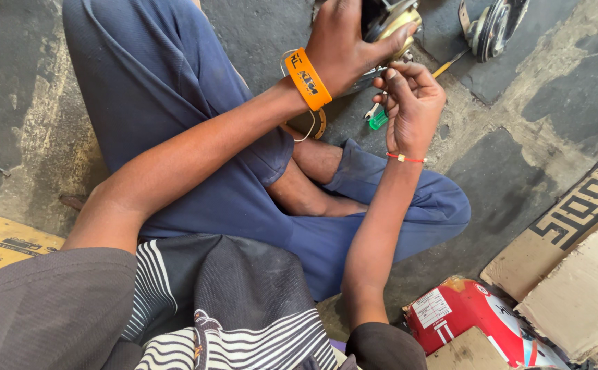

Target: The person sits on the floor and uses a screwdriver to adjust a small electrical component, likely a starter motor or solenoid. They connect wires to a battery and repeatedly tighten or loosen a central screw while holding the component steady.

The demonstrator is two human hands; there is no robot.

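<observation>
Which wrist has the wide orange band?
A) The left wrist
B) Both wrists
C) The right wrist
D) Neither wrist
A: the orange band sits on the wrist of the left hand, which grips the metal part; the right hand has only a thin red thread.

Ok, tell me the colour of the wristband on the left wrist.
Orange with dark markings; the wristband shows best in the head view, just below the left hand.

I am watching through a single head-worn camera that is looking steeply down, close over the crossed legs and stained concrete floor; no second view is overlapping it.
</observation>
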